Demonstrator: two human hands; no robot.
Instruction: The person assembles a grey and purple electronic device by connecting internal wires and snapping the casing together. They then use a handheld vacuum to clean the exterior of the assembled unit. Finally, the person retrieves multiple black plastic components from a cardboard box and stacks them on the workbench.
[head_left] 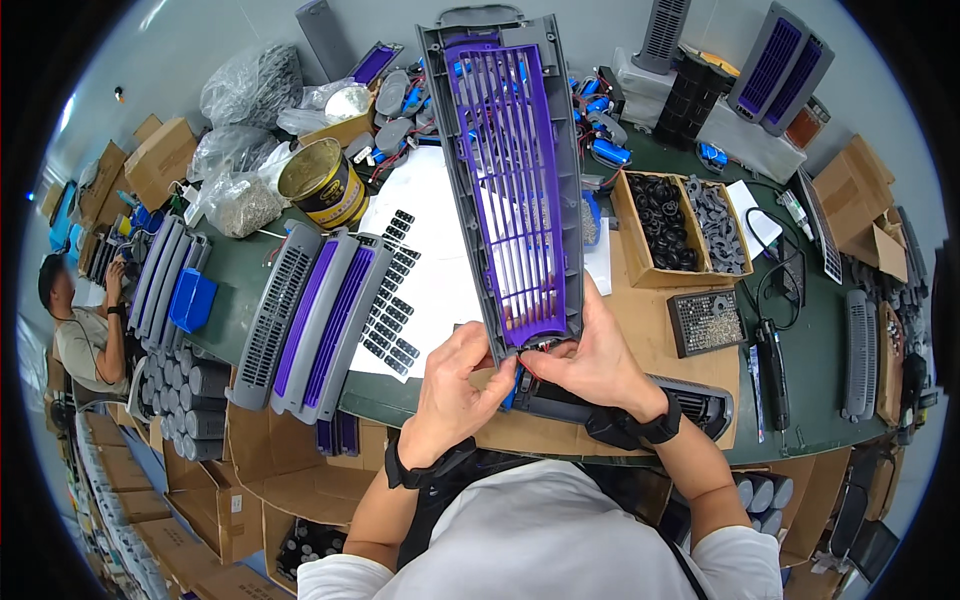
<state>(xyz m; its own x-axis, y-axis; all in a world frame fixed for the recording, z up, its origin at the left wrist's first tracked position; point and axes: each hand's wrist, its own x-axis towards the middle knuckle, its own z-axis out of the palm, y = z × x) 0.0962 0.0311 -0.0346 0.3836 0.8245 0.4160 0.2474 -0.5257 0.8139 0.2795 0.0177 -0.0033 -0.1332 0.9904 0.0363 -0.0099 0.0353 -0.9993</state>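
Note:
A long grey housing with a purple grille (510,190) is held up before me, its inner side showing, the narrow end towards me. My right hand (597,358) grips the right side of this lower end, thumb bent across the end. On the left my left hand (455,385) is closed at the same end, its fingertips pinched close to the right thumb. A bit of red wire (545,346) shows by the fingertips; what exactly they pinch there is hidden. Below the hands, a dark grey housing part (690,405) lies on the cardboard sheet (640,320).
Assembled grey-purple housings (318,320) lean at the left table edge. A wooden box (640,268) of black rings and grey parts stands right, with a tray of small screws (705,322) and a black electric screwdriver (772,375) nearby. A yellow-black bucket (322,185) stands back left. Another person (88,335) sits far left.

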